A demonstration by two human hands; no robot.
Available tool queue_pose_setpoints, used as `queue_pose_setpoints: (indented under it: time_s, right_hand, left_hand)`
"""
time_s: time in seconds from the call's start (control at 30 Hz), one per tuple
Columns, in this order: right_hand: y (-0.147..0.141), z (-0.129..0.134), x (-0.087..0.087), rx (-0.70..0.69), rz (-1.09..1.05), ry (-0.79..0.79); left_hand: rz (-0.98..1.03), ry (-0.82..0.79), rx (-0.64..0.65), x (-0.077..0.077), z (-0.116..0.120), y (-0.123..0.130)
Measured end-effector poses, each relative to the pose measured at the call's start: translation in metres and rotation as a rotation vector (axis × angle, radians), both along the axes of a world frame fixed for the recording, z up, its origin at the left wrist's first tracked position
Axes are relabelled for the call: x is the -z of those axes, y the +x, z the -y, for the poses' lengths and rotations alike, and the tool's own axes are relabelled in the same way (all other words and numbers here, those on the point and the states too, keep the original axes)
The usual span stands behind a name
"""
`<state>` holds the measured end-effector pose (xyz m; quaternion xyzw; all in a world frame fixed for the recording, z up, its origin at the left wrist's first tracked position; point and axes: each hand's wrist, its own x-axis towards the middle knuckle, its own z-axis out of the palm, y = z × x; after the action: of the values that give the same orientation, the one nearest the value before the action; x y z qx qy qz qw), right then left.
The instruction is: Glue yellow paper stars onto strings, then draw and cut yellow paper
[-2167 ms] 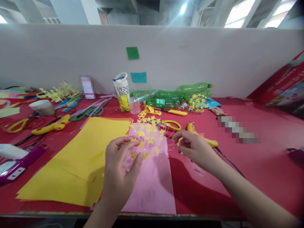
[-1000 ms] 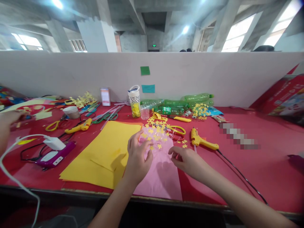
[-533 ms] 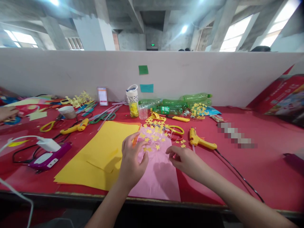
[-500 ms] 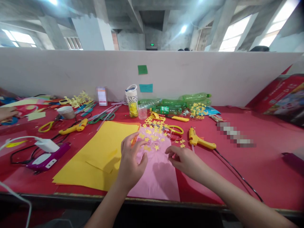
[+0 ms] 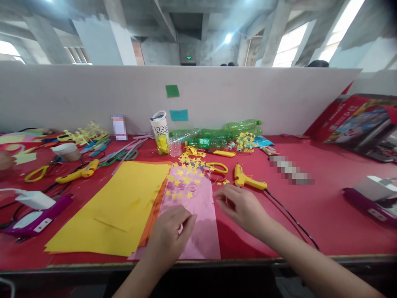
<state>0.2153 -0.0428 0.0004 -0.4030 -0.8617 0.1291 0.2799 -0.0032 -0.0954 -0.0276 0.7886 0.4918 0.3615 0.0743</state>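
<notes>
Head-height view, forward and down.

craft workshop, concrete beams overhead, red worktable (image 5: 310, 215), yellow glue guns (image 5: 249, 181), scissors (image 5: 217, 167), coloured paper (image 5: 114, 207)

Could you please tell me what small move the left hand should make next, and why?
I would probably ease the left hand forward to the yellow stars: they lie over the pink sheet, just beyond that hand, and nothing can be seen in its grasp, though its fingertips are partly hidden.
</notes>
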Motion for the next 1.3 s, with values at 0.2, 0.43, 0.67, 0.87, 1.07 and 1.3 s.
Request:
queue_pose_setpoints:
  time_s: [0.2,0.43,0.67,0.87,1.07,1.3]
  right_hand:
    - [-0.028,0.003,0.011,-0.097,0.158,0.276]
    - [-0.036,-0.005,0.013,-0.109,0.14,0.261]
    - [0.003,-0.045,-0.005,0.169,-0.236,-0.045]
    - [-0.004,-0.098,0.009,0.171,-0.37,-0.736]
    - [-0.04,-0.095,0.039,0.032,-0.535,-0.959]
    - [-0.046,-0.084,0.043,-0.009,-0.799,-0.998]
  left_hand:
    - [-0.084,-0.192,-0.074,0.018,-0.005,-0.001]
    - [-0.041,-0.205,-0.093,0.021,-0.016,-0.008]
    - [-0.286,-0.303,-0.213,0.031,-0.017,-0.025]
    - [-0.503,-0.523,-0.227,0.024,-0.033,-0.021]
    - [-0.484,-0.495,-0.066,0.027,-0.053,-0.02]
    - [-0.364,-0.48,-0.134,0.028,-0.054,-0.005]
